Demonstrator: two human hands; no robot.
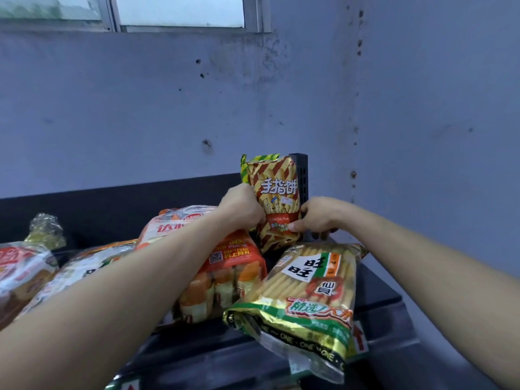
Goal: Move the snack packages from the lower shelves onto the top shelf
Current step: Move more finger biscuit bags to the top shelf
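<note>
on top shelf, upright red-yellow striped snack bag, both hands gripping

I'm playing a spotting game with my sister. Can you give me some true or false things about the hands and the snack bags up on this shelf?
1. The left hand and right hand both hold the striped biscuit bag. True.
2. The striped biscuit bag lies flat on its back. False: it stands upright.
3. The green and gold cracker bag lies in front of the striped biscuit bag, nearer the camera. True.
4. The orange package sits to the right of the cracker bag. False: it is on its left.
</note>
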